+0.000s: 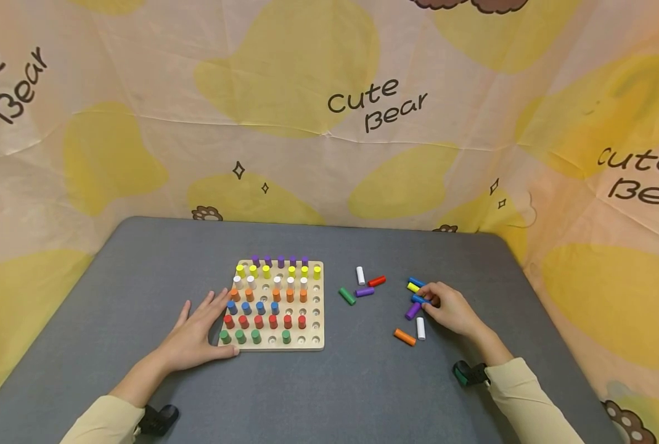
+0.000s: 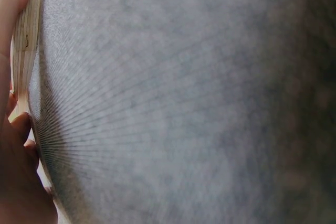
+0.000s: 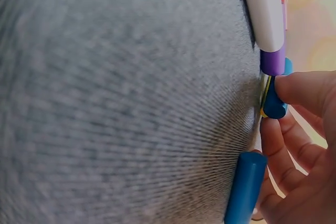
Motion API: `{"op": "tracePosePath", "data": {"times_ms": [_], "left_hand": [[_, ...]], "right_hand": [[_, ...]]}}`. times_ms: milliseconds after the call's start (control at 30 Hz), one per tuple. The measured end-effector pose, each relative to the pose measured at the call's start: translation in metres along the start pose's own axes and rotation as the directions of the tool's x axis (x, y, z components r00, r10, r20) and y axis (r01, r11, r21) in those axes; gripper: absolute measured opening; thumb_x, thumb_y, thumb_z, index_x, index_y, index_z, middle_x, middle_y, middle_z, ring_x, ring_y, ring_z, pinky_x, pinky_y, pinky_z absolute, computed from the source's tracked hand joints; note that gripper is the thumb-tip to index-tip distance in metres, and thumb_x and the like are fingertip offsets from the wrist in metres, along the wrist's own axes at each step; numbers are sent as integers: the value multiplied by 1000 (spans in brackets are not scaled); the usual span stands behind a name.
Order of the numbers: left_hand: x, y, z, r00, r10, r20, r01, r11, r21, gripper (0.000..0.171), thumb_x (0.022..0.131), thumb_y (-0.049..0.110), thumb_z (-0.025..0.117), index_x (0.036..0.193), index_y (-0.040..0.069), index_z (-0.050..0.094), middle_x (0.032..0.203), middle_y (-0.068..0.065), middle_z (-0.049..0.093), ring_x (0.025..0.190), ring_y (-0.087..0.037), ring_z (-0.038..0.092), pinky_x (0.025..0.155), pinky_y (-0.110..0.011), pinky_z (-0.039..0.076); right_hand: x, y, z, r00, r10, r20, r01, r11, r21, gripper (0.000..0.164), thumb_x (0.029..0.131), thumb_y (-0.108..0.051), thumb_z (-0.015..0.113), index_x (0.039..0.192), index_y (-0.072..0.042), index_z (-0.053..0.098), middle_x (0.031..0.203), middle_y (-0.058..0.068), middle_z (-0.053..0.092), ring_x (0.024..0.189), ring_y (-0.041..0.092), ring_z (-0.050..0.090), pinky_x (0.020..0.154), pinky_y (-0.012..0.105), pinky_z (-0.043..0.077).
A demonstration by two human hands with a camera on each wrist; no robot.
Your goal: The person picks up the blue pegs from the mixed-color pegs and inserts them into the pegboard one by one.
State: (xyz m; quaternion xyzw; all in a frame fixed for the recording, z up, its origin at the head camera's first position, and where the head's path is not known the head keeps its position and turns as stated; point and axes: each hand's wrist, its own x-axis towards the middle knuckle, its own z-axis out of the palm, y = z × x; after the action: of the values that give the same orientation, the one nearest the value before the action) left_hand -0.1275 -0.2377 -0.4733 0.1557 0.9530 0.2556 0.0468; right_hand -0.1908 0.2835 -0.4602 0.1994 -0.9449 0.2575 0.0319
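A square wooden pegboard [image 1: 317,314] lies left of centre, with rows of purple, yellow, white, orange, blue, red and green pegs standing in its holes. My left hand [image 1: 198,336] rests spread at its near left corner, thumb along the front edge and fingers by the left side. In the left wrist view the thumb touches the board's edge [image 2: 26,40]. To the right, my right hand [image 1: 450,308] pinches a blue peg [image 3: 274,102] between thumb and fingertips, low over the table. Close around that hand lie a yellow peg [image 1: 413,287], a purple peg [image 1: 413,311] and another blue peg [image 1: 416,282].
Between board and right hand lie a green peg [image 1: 347,296], a purple peg [image 1: 365,291], a red peg [image 1: 376,281] and a white peg [image 1: 360,275]. Nearer me are an orange peg [image 1: 404,337] and a white peg [image 1: 420,328]. A printed cloth [image 1: 285,74] hangs behind the grey table [image 1: 329,401].
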Motion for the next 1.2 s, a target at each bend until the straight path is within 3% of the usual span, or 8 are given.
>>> {"op": "tracePosePath", "data": {"times_ms": [467,767,1200], "left_hand": [[0,0,-1,1000,6,5,-6,1000,-4,110,65,67,68,148,14,20,153,-12,20,139,-38,13,106,-62,-6],[0,2,-1,1000,-2,10,2,1000,-8,109,65,66,68,148,14,20,153,-12,20,139,-38,12,106,-62,-6],[0,1,0,1000,-7,13,7,1000,-3,110,65,67,67,148,13,20,153,-11,19,140,-38,12,106,-63,-6]], "right_hand": [[12,-17,-1,999,-20,-49,22,999,24,24,82,-7,66,106,-9,64,81,-1,54,70,11,47,58,23,41],[21,-42,8,1000,-20,-3,20,998,67,25,87,-8,61,112,-7,64,86,1,54,70,11,46,58,22,41],[41,-77,28,993,-118,17,115,985,125,23,85,-7,61,109,-8,60,91,0,62,73,8,54,65,23,49]]}}
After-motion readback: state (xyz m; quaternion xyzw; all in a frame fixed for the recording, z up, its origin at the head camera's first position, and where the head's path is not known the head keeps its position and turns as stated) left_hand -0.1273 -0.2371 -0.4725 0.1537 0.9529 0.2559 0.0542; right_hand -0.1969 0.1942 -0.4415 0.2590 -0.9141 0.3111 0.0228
